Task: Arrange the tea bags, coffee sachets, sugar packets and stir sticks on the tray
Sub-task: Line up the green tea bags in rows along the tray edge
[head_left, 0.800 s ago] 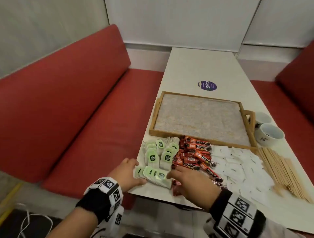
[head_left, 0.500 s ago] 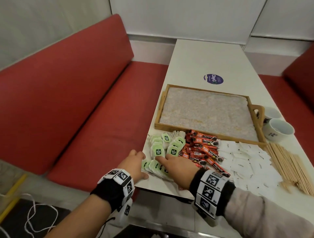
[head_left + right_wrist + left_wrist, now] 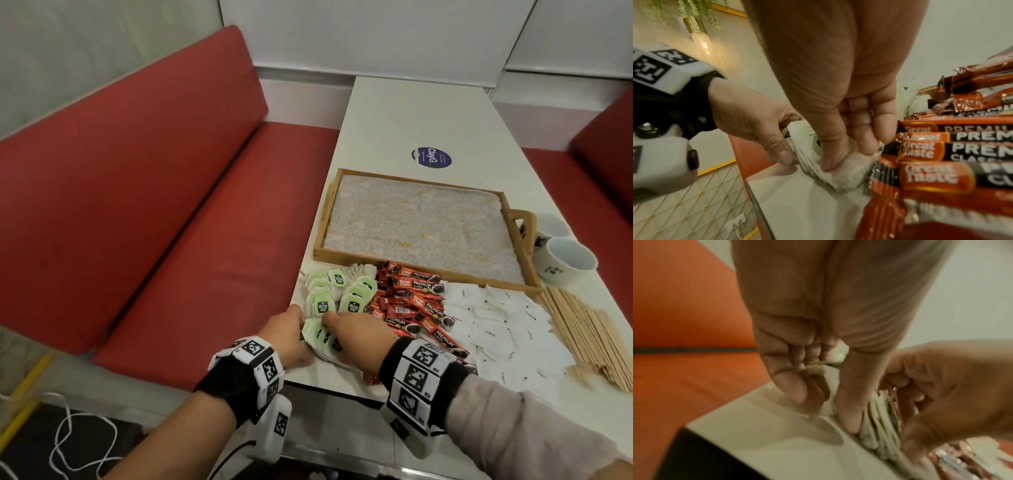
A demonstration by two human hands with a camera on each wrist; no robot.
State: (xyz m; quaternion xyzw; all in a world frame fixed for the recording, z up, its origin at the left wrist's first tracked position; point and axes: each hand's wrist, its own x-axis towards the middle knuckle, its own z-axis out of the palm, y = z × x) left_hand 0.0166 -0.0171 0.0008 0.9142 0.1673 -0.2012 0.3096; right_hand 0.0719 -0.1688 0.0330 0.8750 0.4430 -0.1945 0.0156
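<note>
A fanned stack of green-tagged tea bags [image 3: 323, 337] stands on edge at the table's near left corner. My left hand [image 3: 289, 334] holds its left side, thumb against the outer bag [image 3: 879, 426]. My right hand [image 3: 356, 334] pinches the stack [image 3: 842, 178] from the right with thumb and fingers. More tea bags [image 3: 337, 294] lie loose just beyond. Red coffee sachets [image 3: 414, 305] are piled to the right, then white sugar packets [image 3: 496, 318], then wooden stir sticks [image 3: 582, 335]. The wooden tray [image 3: 323, 219] behind them has only a speckled liner.
Two white cups [image 3: 565, 260] stand by the tray's right handle. A round purple sticker [image 3: 431, 158] marks the white table beyond the tray. Red bench seats [image 3: 178, 260] flank the table. The stack sits close to the table's near edge.
My right hand slid left over the fanned tea bags toward my left hand. The bags now sit squeezed closer together between both hands.
</note>
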